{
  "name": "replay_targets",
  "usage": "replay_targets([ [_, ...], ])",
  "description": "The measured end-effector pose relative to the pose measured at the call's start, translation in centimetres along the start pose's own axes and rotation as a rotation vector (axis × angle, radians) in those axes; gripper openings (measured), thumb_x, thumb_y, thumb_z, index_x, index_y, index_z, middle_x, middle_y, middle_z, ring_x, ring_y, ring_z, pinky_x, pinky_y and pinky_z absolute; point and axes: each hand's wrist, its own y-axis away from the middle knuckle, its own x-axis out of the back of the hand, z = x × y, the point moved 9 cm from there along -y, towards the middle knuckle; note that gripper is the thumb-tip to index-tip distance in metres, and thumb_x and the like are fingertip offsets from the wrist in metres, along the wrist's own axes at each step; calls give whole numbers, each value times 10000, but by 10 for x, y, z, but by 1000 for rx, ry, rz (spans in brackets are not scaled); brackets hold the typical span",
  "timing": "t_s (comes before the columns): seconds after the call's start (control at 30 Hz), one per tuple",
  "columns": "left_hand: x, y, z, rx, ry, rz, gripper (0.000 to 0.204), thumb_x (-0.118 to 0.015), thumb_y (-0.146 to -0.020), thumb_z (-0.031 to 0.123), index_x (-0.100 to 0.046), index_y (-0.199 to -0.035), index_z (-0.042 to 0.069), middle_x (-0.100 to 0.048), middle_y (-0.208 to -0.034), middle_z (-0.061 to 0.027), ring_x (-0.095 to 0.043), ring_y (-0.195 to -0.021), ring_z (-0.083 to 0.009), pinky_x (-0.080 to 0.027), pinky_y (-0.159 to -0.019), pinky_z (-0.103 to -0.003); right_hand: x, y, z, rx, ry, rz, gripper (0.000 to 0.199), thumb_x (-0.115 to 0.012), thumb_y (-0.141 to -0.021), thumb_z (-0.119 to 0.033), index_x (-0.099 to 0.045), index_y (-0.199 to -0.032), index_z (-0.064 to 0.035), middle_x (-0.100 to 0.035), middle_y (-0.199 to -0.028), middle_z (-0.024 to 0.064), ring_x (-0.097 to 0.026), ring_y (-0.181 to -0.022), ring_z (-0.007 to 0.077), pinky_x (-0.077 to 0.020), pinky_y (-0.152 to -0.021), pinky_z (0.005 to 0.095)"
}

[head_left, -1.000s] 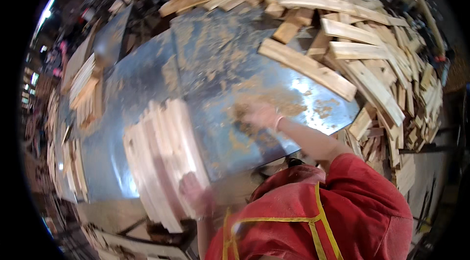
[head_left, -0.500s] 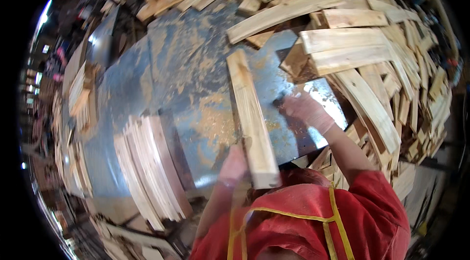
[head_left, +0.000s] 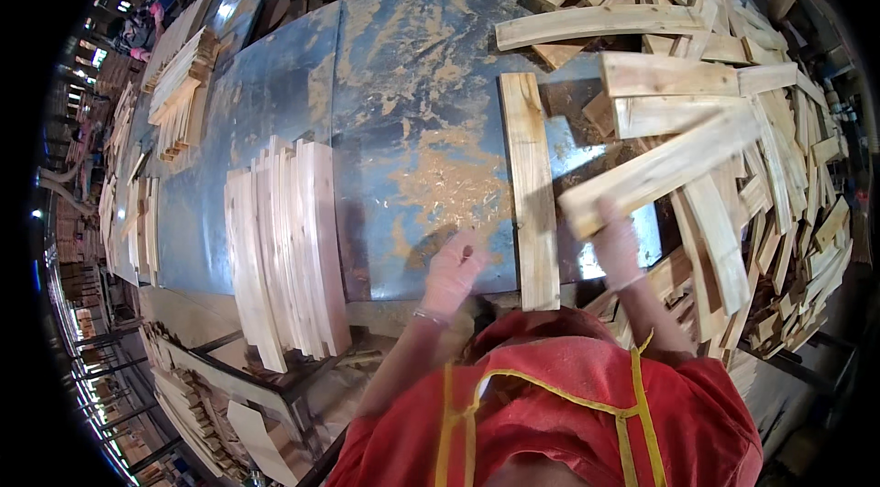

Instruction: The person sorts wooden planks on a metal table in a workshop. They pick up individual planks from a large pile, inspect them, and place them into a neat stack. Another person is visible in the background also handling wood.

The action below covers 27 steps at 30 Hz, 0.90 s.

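Bluish tabletop [head_left: 284,74] strewn with sawdust [head_left: 449,177]; murky workshop [head_left: 82,134]. Left hand [head_left: 455,272] curled closed; right hand [head_left: 618,249] grips plank [head_left: 674,161], some fingers hidden.

Sawdust [head_left: 449,175] lies scattered over the blue table [head_left: 192,235]; a dark frame [head_left: 300,409] stands lower left.

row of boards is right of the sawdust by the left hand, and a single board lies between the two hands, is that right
Not quite: the head view shows the row of boards left of the sawdust. The single board does lie between the left hand and right hand.
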Motion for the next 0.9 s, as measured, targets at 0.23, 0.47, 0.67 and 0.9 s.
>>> replay_targets([
  [0.23,48,31,36,-142,-394,268,646,-850,-866,329,-594,-1348,-17,-703,-1134,-161,-670,-1046,-297,-545,-968,-428,-201,152,136,-353,1431,-641,592,-721,-939,-480,-678,-1353,-59,-717,-1318,231,-682,-1246,389,-516,-1098,458],
  [0.47,193,82,-23,5,-1100,526,651,-776,-855,255,-563,-1427,30,-509,-1550,-179,-464,-1442,-372,-399,-1183,-501,-122,37,60,472,1888,168,1038,-837,-771,-474,-366,-1605,-73,-474,-1532,279,-491,-1402,432,-451,-1134,492],
  [0.67,231,107,-32,163,-1192,659,837,-738,-896,377,-425,-1601,52,-359,-1684,-187,-374,-1526,-402,-327,-1245,-538,-122,26,73,55,1567,92,1021,-832,-796,-458,-378,-1586,2,-410,-1618,282,-481,-1432,447,-440,-1162,476],
  [0.9,119,41,-25,63,-861,251,1047,-774,-854,500,-318,-1638,-24,-454,-1614,-269,-460,-1489,-340,-440,-1160,-503,-107,-10,32,299,1232,-166,605,-703,-939,-309,-535,-1453,-39,-635,-1405,199,-628,-1285,294,-477,-1122,448],
])
